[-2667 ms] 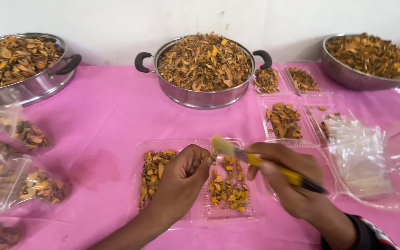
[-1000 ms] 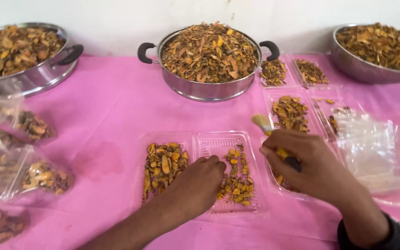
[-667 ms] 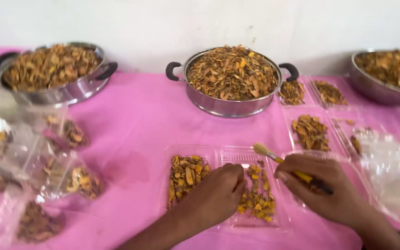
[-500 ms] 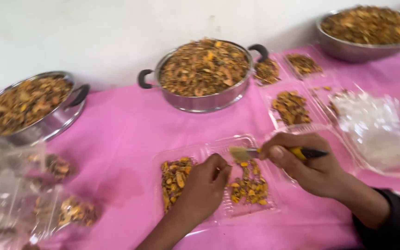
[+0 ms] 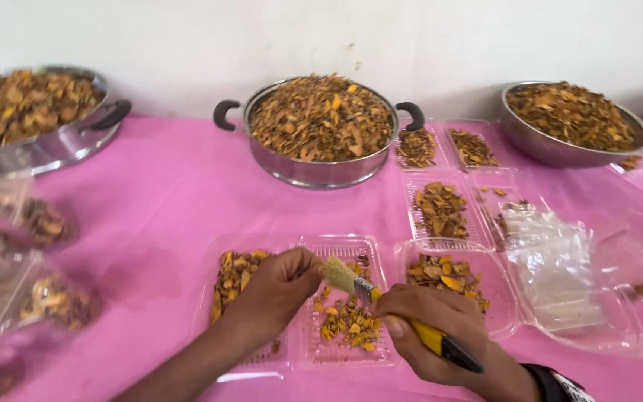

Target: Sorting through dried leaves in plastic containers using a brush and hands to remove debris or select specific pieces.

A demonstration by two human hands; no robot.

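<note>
while my left hand (image 5: 277,286) is pinching a small piece above the clear tray (image 5: 303,350) at the bench's front edge, my right hand (image 5: 433,331) is gripping the yellow-handled brush (image 5: 381,301), bristles angled at it for dusting.

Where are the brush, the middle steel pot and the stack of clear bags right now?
brush (image 5: 341,275), head view, on its pale bristles.
middle steel pot (image 5: 314,170), head view, on its front wall.
stack of clear bags (image 5: 552,268), head view, on the top bag's middle.
</note>
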